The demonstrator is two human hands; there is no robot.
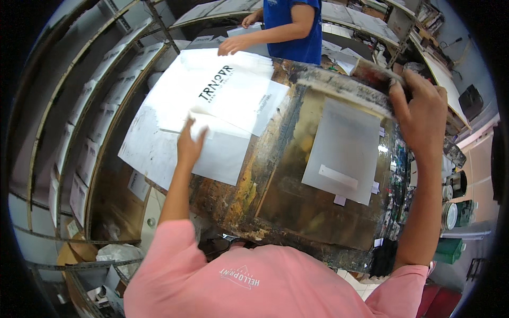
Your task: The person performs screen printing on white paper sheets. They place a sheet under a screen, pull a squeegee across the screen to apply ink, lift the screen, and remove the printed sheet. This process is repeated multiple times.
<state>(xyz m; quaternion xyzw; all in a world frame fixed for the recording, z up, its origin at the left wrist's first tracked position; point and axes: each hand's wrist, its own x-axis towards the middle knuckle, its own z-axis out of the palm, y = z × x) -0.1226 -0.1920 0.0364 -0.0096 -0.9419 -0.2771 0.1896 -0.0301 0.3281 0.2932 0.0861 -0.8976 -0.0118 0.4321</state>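
My left hand (191, 146) is at the near edge of a stack of printed white sheets (233, 98), thumb and fingers apart. The top sheet carries dark lettering, and its near edge curls up by my fingertips. My right hand (421, 103) is closed round the end of a paint-stained frame (344, 90), raised along the board's far side and partly blurred. Between my arms, a translucent whitish sheet (342, 151) lies flat on the brown, glossy board (286, 206). A pale strip (338, 176) shows on its near part. Small paper tabs (375, 187) sit along its edges.
Across the table a person in a blue shirt (291, 32) reaches a hand (233, 45) to the stack's far edge. A rack (98, 108) of sheets stands left. Cans and jars (449, 214) line the right side. More shelves (360, 24) lie beyond.
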